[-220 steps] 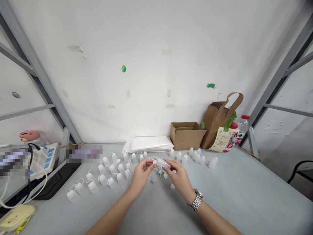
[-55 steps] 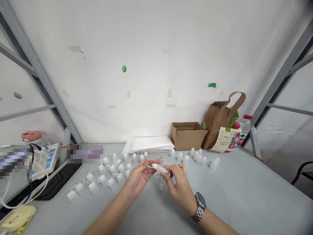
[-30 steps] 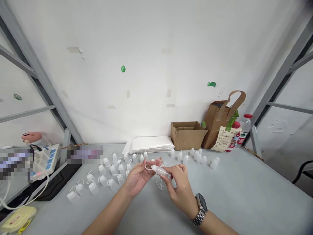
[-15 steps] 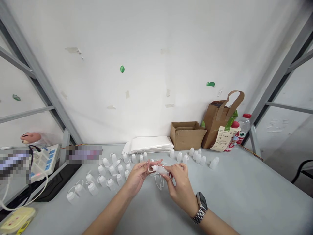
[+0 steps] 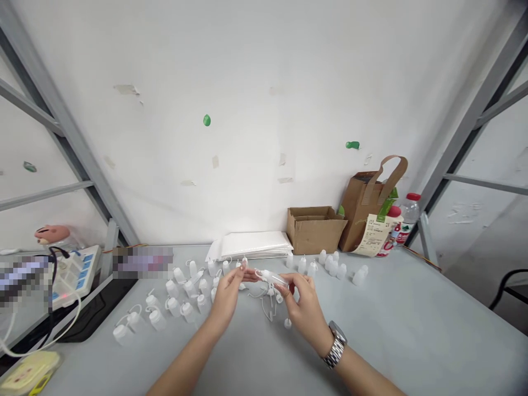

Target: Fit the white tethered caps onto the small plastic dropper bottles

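Note:
A small translucent squeeze bottle point(image 5: 277, 279) with a white nozzle lies tilted in my right hand point(image 5: 307, 305), held between thumb and fingers. Its nozzle end points left toward my left hand point(image 5: 227, 291). The left fingers are stretched out beside the nozzle, thumb apart; whether they touch it I cannot tell. Below the bottle, white caps with thin looped straps point(image 5: 268, 308) lie on the table. One loose white cap point(image 5: 287, 324) sits near my right wrist. Left of my left hand stand several capped bottles point(image 5: 172, 305) with strap loops.
Several bottles without visible straps point(image 5: 333, 267) stand at the right. Behind are white envelopes point(image 5: 256, 242), an open cardboard box point(image 5: 317, 234), a brown paper bag point(image 5: 355, 212) and a red-capped drink bottle point(image 5: 410, 212). A power strip point(image 5: 80, 275) with cables lies at the left.
My left hand has moved slightly left, and its fingers have come away from the bottle's nozzle area. The right hand still holds the bottle. More of the loose caps below shows.

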Demonstrator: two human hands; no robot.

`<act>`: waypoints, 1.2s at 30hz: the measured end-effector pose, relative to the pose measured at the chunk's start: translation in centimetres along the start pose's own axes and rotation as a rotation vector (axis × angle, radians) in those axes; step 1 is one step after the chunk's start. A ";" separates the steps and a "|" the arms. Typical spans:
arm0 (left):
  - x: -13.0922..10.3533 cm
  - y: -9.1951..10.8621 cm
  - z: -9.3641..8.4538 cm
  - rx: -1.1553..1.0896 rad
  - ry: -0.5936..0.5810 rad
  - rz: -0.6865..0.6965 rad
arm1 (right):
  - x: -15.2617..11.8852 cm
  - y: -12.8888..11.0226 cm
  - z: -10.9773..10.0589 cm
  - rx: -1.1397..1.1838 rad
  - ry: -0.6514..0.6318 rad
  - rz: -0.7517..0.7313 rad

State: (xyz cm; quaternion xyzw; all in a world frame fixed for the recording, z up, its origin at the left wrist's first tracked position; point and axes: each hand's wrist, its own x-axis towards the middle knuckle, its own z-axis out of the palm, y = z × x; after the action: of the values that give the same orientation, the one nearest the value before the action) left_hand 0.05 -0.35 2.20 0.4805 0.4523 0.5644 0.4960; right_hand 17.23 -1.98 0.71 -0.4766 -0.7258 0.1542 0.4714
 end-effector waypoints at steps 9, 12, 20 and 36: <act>-0.3 0.0 0.3 0.259 -0.077 0.145 | -0.2 0.2 0.2 -0.040 -0.076 -0.048; -0.1 -0.2 0.2 0.254 -0.127 0.147 | -0.3 0.3 0.3 -0.040 -0.096 -0.053; 0.3 -0.9 0.1 0.288 -0.192 0.143 | -0.2 0.6 0.3 -0.035 -0.119 -0.021; -0.2 -0.2 0.2 0.149 -0.305 0.052 | -0.2 0.0 0.3 -0.065 -0.242 -0.044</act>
State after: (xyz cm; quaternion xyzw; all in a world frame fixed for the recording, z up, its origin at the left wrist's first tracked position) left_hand 0.30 -0.49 2.03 0.6075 0.4001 0.4622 0.5071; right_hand 17.02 -2.03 0.47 -0.4534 -0.7924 0.1764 0.3680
